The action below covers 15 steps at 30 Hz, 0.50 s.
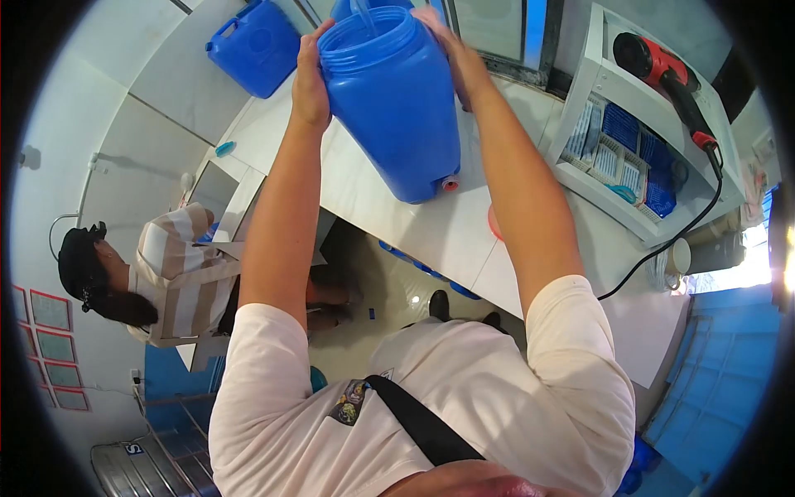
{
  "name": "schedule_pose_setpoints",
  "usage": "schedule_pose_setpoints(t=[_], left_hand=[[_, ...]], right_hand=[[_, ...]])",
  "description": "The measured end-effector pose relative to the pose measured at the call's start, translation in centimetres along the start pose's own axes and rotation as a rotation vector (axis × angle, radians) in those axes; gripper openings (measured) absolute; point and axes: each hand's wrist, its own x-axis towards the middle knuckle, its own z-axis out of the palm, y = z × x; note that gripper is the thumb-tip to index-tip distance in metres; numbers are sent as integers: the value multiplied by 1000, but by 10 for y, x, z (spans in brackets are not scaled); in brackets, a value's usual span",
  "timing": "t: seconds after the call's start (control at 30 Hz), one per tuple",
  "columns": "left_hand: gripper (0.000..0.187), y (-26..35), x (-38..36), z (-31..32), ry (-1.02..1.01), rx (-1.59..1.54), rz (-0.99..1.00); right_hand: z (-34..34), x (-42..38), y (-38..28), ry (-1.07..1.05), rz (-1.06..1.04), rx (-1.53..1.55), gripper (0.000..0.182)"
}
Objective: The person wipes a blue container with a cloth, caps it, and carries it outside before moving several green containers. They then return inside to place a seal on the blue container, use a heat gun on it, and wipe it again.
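Between my hands is a large blue plastic water jug point(393, 116), its wide threaded mouth uncapped and a small red-ringed spout low on its side. The jug leans over the white counter. My left hand point(312, 87) grips its left side near the neck. On the opposite side, my right hand point(454, 58) holds the upper edge, its fingertips blurred. Something clear, like a stream of water point(362, 15), enters the mouth. Behind it, part of another blue container shows at the top edge. A red round lid point(495, 222) is partly hidden by my right forearm.
Another blue jug point(255, 48) stands at the back left. At right, a red-and-black heat gun point(662, 70) lies on a white cabinet point(571, 124) holding baskets, its cord trailing down. A person in a striped shirt point(186, 265) sits at left. The white counter point(364, 195) spans the middle.
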Motion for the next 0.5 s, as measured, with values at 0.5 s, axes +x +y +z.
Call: schedule_pose_setpoints(t=[0.5], left_hand=[[87, 7, -2, 12, 112, 35, -110]], right_hand=[[5, -44, 33, 171, -351, -39, 60]])
